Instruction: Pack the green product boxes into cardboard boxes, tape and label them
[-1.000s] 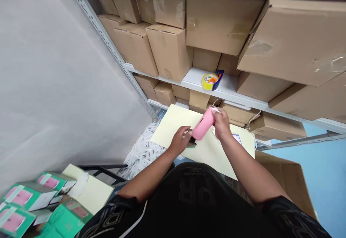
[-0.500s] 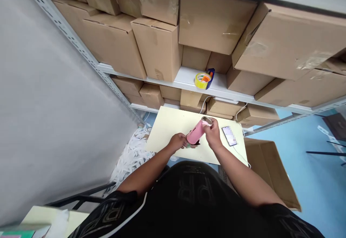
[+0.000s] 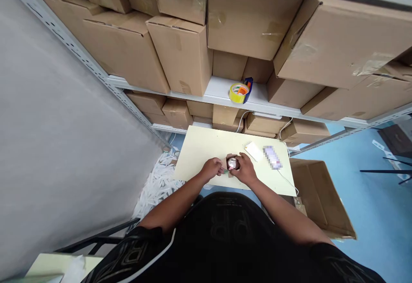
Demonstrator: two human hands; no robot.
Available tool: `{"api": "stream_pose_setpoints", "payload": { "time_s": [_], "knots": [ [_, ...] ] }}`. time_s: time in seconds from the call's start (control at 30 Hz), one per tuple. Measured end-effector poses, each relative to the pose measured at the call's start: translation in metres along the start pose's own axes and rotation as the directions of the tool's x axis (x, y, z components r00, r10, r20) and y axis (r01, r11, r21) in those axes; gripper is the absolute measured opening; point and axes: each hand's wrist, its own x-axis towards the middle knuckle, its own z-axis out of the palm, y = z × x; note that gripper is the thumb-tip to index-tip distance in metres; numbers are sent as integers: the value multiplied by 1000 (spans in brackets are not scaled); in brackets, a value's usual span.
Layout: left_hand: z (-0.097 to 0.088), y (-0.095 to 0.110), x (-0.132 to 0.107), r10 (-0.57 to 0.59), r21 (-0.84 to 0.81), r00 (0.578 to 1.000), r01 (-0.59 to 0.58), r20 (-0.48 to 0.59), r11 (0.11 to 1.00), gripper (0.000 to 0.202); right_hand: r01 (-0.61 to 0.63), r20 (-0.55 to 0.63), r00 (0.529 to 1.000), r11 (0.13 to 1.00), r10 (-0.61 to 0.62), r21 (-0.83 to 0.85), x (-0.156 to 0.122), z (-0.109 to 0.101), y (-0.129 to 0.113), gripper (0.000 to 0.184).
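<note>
A pink cylindrical cup with a round silver end (image 3: 232,163) is now mostly down inside a small open cardboard box (image 3: 224,161), so only its end shows. My right hand (image 3: 245,170) curls round the cup's end at the right side of the box opening. My left hand (image 3: 211,168) pinches the left edge of the box, its fingers closed near a flap. The lower part of the box is partly hidden by my hands. A flat white piece (image 3: 253,151) lies just beyond my right hand.
On the pale table (image 3: 199,146) a phone (image 3: 272,158) lies at the right with a white cable. Yellow tape (image 3: 237,93) sits on the shelf above, among stacked cardboard boxes (image 3: 180,55). A large open carton (image 3: 322,197) stands at the right, shredded paper (image 3: 154,188) at the left.
The pink cup, held tilted above the table before, has gone down into the small box. My right hand has moved lower and left with it. The flat white piece is now visible.
</note>
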Motion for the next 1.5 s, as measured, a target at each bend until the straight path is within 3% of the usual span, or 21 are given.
{"api": "stream_pose_setpoints", "payload": {
  "time_s": [0.1,0.23,0.3,0.37,0.43,0.53,0.6,0.67,0.73,0.8,0.87,1.07,1.23,1.3,1.43,1.5],
  "knots": [
    [3,0,-3,6,-6,1000,-6,-15,1000,14,-30,98,995,999,28,21,0,-1,7,59],
    [6,-1,-8,105,-19,994,-106,-39,994,21,-25,-13,1000,990,27,139,-6,-16,27,61],
    [8,-1,-9,196,38,980,-194,-37,980,27,-54,-6,998,975,57,217,-11,-22,39,62],
    [9,0,-7,298,193,954,-289,-20,938,28,3,95,995,966,-28,259,-17,-23,47,67],
    [10,3,-3,398,376,917,-369,1,850,22,136,171,969,962,-179,237,-20,-18,49,70],
    [13,11,6,485,510,874,-405,-27,759,33,232,146,958,965,-249,121,-20,-8,42,60],
    [13,18,10,485,512,874,-406,-24,757,57,221,115,967,973,-228,69,-16,-3,36,48],
    [13,22,11,464,516,886,-407,21,754,68,205,106,972,977,-211,63,-12,-1,32,40],
    [11,21,9,469,540,881,-424,60,728,55,187,101,975,978,-196,93,-9,0,29,35],
    [9,16,4,515,555,852,-474,93,684,36,166,80,981,976,-178,142,-6,2,27,33],
    [7,8,0,561,550,816,-534,137,642,30,142,48,987,971,-154,194,-5,4,24,30],
    [8,-8,1,631,582,753,-603,189,545,31,70,-41,997,974,-62,217,0,14,15,16],
    [12,-8,4,654,690,698,-627,292,361,48,-90,-48,993,971,103,222,4,20,9,18],
    [13,-7,3,638,713,691,-632,339,306,57,-140,-58,986,962,158,235,4,23,7,18],
    [11,-7,6,610,731,708,-617,355,291,43,-208,-87,967,936,241,284,1,27,5,23],
    [7,-8,9,616,710,693,-641,373,291,45,-243,-63,957,902,283,358,-4,29,9,31]
  ]
}}
